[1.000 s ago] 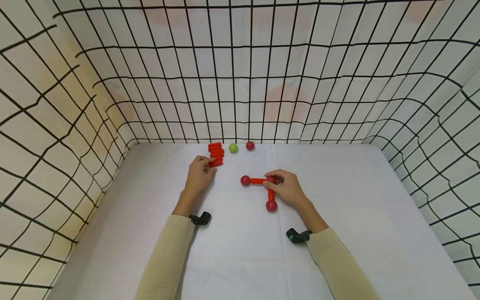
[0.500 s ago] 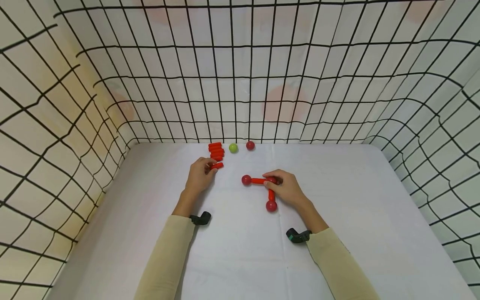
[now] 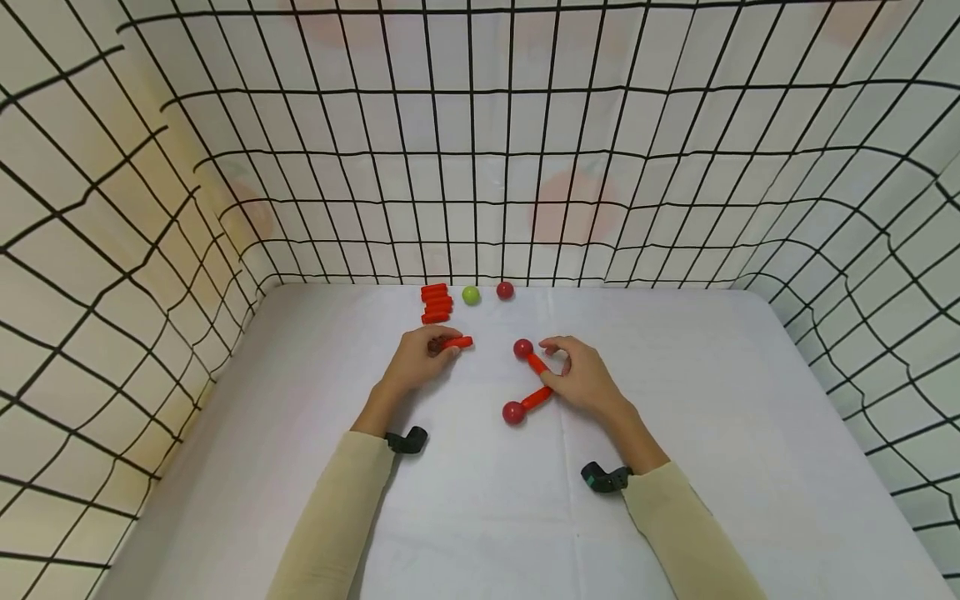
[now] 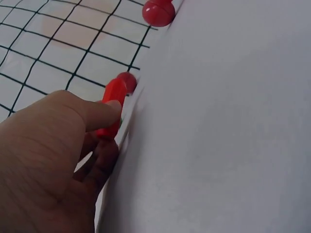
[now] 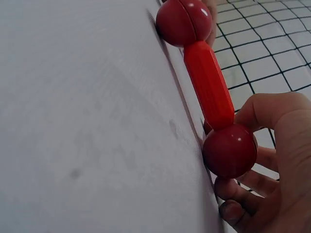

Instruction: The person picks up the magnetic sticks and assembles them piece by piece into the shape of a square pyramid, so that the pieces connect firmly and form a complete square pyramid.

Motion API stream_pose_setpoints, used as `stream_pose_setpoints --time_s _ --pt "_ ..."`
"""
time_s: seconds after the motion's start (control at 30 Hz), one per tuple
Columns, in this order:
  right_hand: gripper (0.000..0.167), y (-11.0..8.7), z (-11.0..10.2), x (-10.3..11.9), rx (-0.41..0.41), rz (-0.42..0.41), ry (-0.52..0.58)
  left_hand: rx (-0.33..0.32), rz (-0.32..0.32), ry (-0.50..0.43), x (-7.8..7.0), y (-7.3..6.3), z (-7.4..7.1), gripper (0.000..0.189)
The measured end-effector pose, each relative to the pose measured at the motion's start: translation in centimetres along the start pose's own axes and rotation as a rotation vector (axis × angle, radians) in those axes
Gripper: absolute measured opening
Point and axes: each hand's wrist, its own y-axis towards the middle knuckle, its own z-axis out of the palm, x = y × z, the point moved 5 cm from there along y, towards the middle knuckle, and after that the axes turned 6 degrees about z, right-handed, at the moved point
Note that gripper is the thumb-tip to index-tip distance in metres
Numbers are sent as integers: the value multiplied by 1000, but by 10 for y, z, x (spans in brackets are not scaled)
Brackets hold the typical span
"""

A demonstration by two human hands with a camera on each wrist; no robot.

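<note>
In the head view my left hand (image 3: 420, 358) pinches a short red rod (image 3: 461, 342), pointing right. The left wrist view shows that rod (image 4: 114, 94) between thumb and fingers, a little above the cloth. My right hand (image 3: 588, 379) holds the corner of a V-shaped piece made of red rods and balls. Its arms end in an upper ball (image 3: 522, 348) and a lower ball (image 3: 513, 412). From above the hand hides the corner; in the right wrist view the thumb and fingers grip the corner ball (image 5: 231, 150), a rod (image 5: 209, 85) running from it.
Several red rods (image 3: 437, 305) lie stacked in a row at the table's back edge. Beside them sit a green ball (image 3: 471, 295) and a loose red ball (image 3: 505, 290). Black wire mesh (image 3: 487, 158) rises behind and along both sides of the white-covered table (image 3: 480, 517).
My left hand has drawn one rod away from the row, toward the right and nearer. The V-shaped piece has turned clockwise in my right hand, so its open side faces left.
</note>
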Motion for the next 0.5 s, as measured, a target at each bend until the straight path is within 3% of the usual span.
stream_pose_setpoints --time_s 0.2,0.37,0.5 --pt "66 -5 -1 3 85 14 -57 49 41 -41 -12 -1 7 29" --pt "63 -5 2 5 118 0 -22 63 65 -46 -18 0 13 28" --pt "60 -3 6 5 110 41 66 59 94 -55 -24 3 20 26"
